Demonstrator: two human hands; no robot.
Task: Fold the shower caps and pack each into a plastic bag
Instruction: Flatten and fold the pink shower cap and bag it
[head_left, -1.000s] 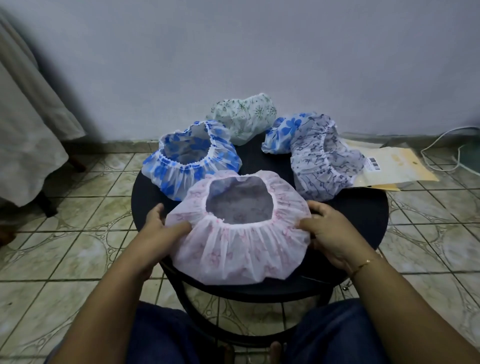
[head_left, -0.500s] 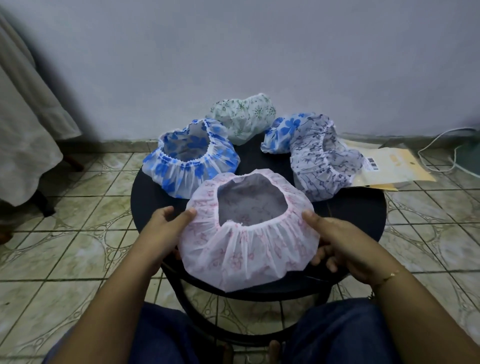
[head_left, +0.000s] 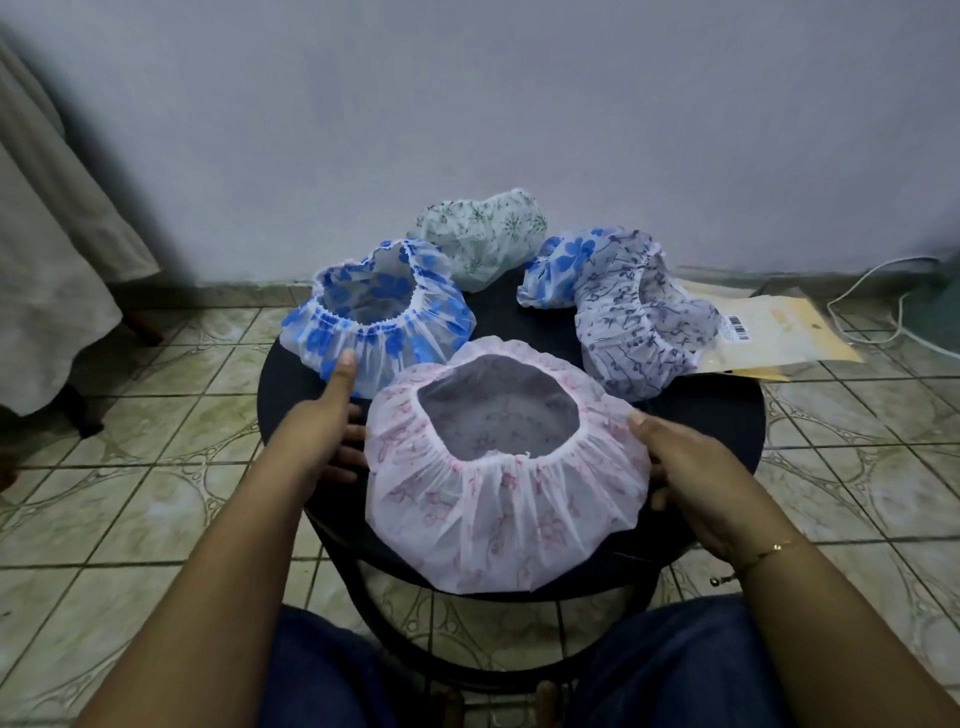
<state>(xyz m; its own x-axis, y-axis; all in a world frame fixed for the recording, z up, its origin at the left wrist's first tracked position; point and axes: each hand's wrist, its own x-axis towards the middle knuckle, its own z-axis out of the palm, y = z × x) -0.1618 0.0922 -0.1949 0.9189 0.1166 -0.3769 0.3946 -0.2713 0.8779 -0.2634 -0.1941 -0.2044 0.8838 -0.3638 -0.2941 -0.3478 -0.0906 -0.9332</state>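
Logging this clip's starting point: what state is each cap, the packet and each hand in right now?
pink cap: unfolded, opening up, on the table
blue flower cap: unfolded, opening up
green print cap: crumpled
grey print cap: unfolded, on its side
packet: flat at the table's edge
left hand: open beside the pink cap
right hand: open, on the pink cap

One camera on my head looks forward and down, close over the round black table (head_left: 727, 415) in front of my knees, with my forearms entering from the near edge and the wall (head_left: 467, 104) far behind.
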